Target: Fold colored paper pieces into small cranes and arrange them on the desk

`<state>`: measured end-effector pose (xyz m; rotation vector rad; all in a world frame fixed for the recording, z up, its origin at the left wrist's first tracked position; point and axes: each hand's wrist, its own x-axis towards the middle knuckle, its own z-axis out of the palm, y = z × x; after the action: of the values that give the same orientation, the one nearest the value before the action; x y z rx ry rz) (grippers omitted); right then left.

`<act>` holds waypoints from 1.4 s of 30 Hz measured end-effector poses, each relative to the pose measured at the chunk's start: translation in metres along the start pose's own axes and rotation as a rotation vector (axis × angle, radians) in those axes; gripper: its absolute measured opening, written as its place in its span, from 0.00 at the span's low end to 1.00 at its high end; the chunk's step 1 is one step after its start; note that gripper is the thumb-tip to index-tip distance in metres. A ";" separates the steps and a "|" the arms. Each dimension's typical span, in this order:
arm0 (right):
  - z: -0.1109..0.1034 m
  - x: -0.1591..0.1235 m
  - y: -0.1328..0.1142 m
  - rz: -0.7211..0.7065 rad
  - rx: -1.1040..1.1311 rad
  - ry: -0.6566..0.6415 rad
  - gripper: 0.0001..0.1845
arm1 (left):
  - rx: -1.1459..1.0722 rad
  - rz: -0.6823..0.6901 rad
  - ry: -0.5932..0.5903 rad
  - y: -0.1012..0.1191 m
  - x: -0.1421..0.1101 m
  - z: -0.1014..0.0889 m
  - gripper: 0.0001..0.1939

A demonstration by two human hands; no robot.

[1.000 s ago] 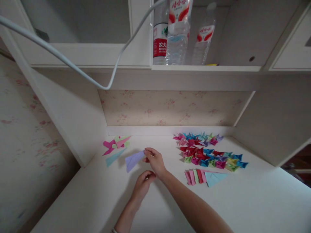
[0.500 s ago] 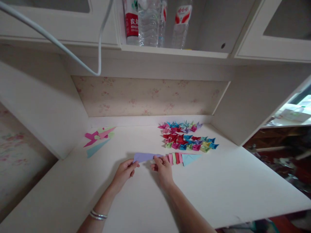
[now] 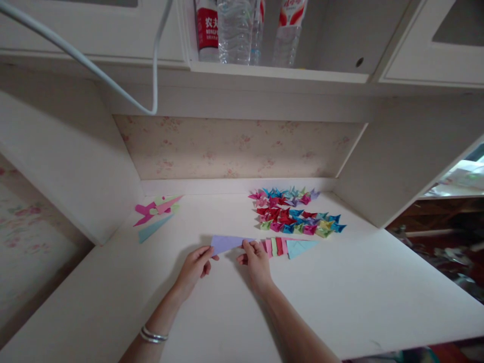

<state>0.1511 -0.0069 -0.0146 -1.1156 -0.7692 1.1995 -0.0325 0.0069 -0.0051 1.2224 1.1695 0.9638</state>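
Observation:
A folded purple paper (image 3: pixel 229 243), wide at the left and narrowing to the right, is held between my two hands just above the white desk. My left hand (image 3: pixel 194 267) pinches its wide end at the lower left corner, thumb on top. At the narrow end, my right hand (image 3: pixel 255 262) grips the paper between thumb and fingers and hides part of it. Right beside that hand lies a row of folded paper strips (image 3: pixel 277 246) in pink, green and red, with a light blue folded paper (image 3: pixel 300 247) at its right end.
Several rows of colourful folded paper pieces (image 3: pixel 298 222) stand at the back right of the desk (image 3: pixel 227 317). Loose paper scraps (image 3: pixel 151 214) and a blue paper piece (image 3: pixel 155 229) lie at the back left. Overhead, a shelf holds bottles (image 3: pixel 234 35), and a white cable (image 3: pixel 109 83) hangs down.
The purple paper's face has tilted more toward me and looks broader. Both hands keep their hold on it. The whole view has shifted slightly.

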 end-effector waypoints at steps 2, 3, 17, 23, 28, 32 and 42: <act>0.000 0.000 0.000 0.003 0.008 -0.005 0.19 | -0.020 -0.008 -0.004 0.001 -0.001 0.000 0.19; 0.000 0.000 0.000 0.003 0.013 -0.007 0.20 | -0.030 -0.011 -0.009 0.002 -0.001 0.000 0.19; 0.003 -0.001 -0.003 -0.029 0.013 0.026 0.18 | -0.003 -0.022 -0.029 0.007 -0.003 0.000 0.18; 0.002 -0.001 -0.001 -0.051 0.009 0.005 0.17 | -0.024 -0.028 -0.025 0.009 -0.004 0.001 0.17; 0.002 -0.001 -0.002 -0.043 0.022 0.014 0.17 | -0.030 -0.032 -0.034 0.009 -0.004 0.001 0.17; 0.002 -0.002 -0.004 -0.024 0.031 0.020 0.17 | -0.025 -0.030 -0.045 0.007 -0.003 0.000 0.17; 0.001 0.001 0.001 -0.023 0.072 0.016 0.16 | -0.013 -0.009 -0.066 0.003 -0.002 -0.002 0.18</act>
<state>0.1502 -0.0057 -0.0150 -1.0533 -0.7198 1.1884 -0.0344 0.0054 -0.0015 1.2288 1.1146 0.9157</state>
